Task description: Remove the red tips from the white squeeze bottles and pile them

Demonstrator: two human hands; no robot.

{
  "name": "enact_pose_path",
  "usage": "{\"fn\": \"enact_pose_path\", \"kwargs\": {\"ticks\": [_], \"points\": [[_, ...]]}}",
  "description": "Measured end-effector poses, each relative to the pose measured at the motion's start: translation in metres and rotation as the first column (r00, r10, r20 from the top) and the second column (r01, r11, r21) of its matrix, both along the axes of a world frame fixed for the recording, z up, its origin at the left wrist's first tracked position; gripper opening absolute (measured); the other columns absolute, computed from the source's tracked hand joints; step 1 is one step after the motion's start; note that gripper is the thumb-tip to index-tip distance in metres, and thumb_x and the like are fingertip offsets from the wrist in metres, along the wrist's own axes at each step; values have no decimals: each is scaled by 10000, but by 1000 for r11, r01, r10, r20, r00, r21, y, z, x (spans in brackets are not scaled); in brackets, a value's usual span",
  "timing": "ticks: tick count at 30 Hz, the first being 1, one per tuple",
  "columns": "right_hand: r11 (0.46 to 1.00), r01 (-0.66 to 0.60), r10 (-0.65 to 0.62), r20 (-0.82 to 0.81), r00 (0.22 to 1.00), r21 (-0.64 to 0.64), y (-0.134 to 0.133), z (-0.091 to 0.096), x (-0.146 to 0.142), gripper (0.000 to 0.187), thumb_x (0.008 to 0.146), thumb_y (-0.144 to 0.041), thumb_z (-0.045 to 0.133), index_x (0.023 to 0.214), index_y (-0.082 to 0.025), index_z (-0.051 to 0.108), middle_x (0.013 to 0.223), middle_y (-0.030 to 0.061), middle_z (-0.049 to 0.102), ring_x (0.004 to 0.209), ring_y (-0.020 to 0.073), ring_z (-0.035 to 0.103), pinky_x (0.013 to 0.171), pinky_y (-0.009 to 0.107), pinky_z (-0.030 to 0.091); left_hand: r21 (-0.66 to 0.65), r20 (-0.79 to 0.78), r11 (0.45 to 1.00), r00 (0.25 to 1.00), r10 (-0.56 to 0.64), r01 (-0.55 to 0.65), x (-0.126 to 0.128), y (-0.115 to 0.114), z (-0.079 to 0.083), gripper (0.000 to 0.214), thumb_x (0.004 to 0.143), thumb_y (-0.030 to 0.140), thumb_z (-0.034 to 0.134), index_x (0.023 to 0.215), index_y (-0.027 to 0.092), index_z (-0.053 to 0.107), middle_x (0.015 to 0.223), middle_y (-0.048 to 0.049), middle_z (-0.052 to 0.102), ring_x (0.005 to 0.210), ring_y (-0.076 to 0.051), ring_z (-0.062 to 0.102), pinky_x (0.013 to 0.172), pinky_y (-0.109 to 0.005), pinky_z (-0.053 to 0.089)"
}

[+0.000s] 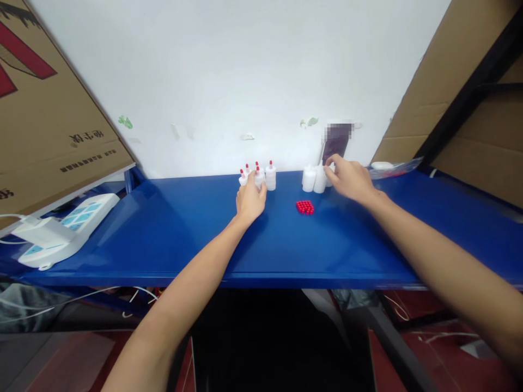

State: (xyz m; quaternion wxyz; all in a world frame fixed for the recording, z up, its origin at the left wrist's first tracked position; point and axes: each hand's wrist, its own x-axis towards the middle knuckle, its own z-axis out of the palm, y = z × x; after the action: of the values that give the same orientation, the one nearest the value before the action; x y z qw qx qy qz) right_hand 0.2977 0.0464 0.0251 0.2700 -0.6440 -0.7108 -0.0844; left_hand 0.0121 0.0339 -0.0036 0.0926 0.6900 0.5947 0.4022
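Several small white bottles with red caps (270,175) stand in a cluster at the back of the blue table (286,245). My left hand (250,200) rests behind them, its fingers closed round one capped bottle (258,178). To the right stand a few white bottles without caps (309,178). My right hand (347,178) reaches into that group, fingers pinched on one of them. A small pile of loose red caps (305,207) lies on the table between my hands.
A white power strip (65,228) lies at the table's left end under a cardboard box (44,120). A phone (335,142) leans on the white wall. A clear plastic bag (394,167) lies at the back right, beside more cardboard (469,98).
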Motion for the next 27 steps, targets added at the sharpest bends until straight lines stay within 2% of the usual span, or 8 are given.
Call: {"fn": "enact_pose_path", "kwargs": {"ticks": [4,9,13,18,21,23,24,27], "points": [[1000,2,-2,-20,1000,-9,-4,1,0,358,984,-408,426,1243,-212,577,843,113,694,793,295,619,699,386,417,22,8,1000,1000,-3,3,-2,4,-1,401,959,287,541,1344,179,552,748,-37,677,737,-217,635,763,-347,459],[989,34,-26,63,998,-142,-7,0,0,326,945,-374,426,981,-208,705,903,132,726,863,307,646,700,375,424,38,34,994,994,-101,100,0,4,-4,338,942,292,566,1265,194,552,660,20,613,674,-183,611,709,-306,439],[966,20,14,129,992,-258,-10,-1,-1,326,907,-340,452,1023,-237,738,999,101,748,921,298,666,746,373,440,82,-10,973,977,-214,214,3,-1,-4,285,936,292,568,1204,197,557,671,36,561,649,-158,563,690,-290,428],[965,23,18,151,988,-262,-10,-3,-4,321,888,-336,477,1004,-229,757,951,101,751,886,291,667,712,362,434,183,-61,922,939,-337,343,7,-6,-4,257,910,293,593,1145,191,572,932,-33,606,828,-165,573,805,-309,468],[967,-119,149,120,982,-227,-18,4,-15,287,890,-313,489,965,-212,746,864,86,747,792,259,659,652,337,410,191,-49,886,905,-422,423,8,-5,-6,253,916,300,569,1144,191,554,1099,-78,601,949,-187,578,832,-315,484],[921,-329,349,67,935,-207,-40,16,-33,265,904,-295,490,946,-203,735,834,72,749,727,223,650,637,326,407,155,-23,862,874,-485,482,8,-5,-8,270,935,296,525,1183,188,517,1118,-85,612,955,-195,589,832,-325,494],[873,-449,463,34,886,-193,-58,24,-45,268,916,-291,480,947,-207,733,825,64,751,703,206,646,634,321,416,128,-11,852,860,-511,508,8,-5,-8,291,945,296,505,1214,186,494,1101,-83,622,939,-198,597,837,-334,498],[670,-730,741,76,667,-132,-121,40,-91,345,942,-295,429,1050,-275,756,894,28,780,697,176,657,648,332,462,34,40,834,833,-552,551,7,-6,-11,385,971,314,463,1331,186,416,1026,-69,644,881,-199,623,853,-351,511]]}}
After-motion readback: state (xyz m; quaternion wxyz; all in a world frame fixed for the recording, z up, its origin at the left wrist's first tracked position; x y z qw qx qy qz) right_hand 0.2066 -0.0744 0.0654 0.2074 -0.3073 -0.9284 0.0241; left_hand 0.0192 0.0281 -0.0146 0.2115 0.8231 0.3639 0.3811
